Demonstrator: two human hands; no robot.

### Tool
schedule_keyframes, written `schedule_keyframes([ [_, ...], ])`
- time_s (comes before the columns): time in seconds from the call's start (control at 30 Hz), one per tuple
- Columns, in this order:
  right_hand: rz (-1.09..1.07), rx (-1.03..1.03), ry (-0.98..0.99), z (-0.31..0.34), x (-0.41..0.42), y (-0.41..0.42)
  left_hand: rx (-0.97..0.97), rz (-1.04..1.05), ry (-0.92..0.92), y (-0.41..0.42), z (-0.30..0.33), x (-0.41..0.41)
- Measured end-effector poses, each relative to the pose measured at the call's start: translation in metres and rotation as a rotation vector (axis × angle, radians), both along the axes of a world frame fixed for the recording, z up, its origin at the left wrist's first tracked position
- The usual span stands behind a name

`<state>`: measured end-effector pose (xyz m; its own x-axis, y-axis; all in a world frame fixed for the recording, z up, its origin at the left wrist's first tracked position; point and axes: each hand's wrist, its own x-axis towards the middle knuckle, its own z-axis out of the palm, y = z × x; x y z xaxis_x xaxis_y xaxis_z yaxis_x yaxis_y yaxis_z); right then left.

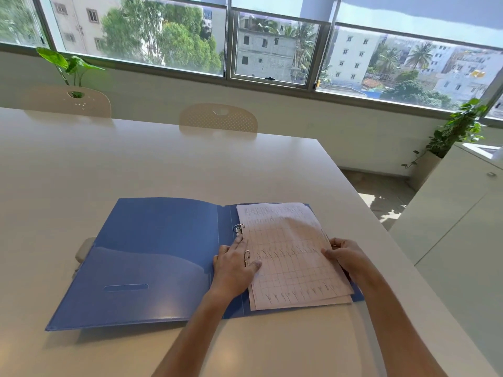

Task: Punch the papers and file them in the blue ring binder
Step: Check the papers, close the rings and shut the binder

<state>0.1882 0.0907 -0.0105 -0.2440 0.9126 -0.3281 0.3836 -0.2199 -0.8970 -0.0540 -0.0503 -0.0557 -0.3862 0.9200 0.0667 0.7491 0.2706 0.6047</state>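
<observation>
Your papers (294,257) already lie in the open binder (152,257) on the tabletop (190,164), so punching looks done. Your left hand (234,268) rests flat, fingers straight, by the rings (239,229) at the sheets' inner edge; your right hand (344,254) pinches their outer edge. Left: seat the holes, close the rings, shut the cover.

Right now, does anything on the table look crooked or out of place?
Yes. The papers in the blue ring binder are not squared: lower sheets fan out at the bottom right corner, and the top sheet bulges upward. A pale object, possibly the punch, lies half hidden under the binder's left cover.
</observation>
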Motion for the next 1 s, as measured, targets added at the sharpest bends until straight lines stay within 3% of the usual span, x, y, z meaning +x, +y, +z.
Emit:
schedule_keyframes([
  [0.17, 0.031, -0.03, 0.111, 0.002, 0.004, -0.007, -0.01, -0.018, 0.019, 0.0, 0.001, -0.001],
  [0.4, -0.061, 0.108, 0.043, -0.006, -0.004, -0.016, -0.005, -0.04, -0.016, -0.002, 0.002, -0.003],
  [0.77, 0.059, 0.313, -0.303, 0.001, -0.012, -0.016, 0.09, -0.106, -0.221, -0.012, 0.014, -0.012],
  [1.0, 0.17, 0.351, -0.355, 0.002, 0.007, -0.034, 0.074, -0.21, -0.359, -0.015, 0.018, -0.024],
])
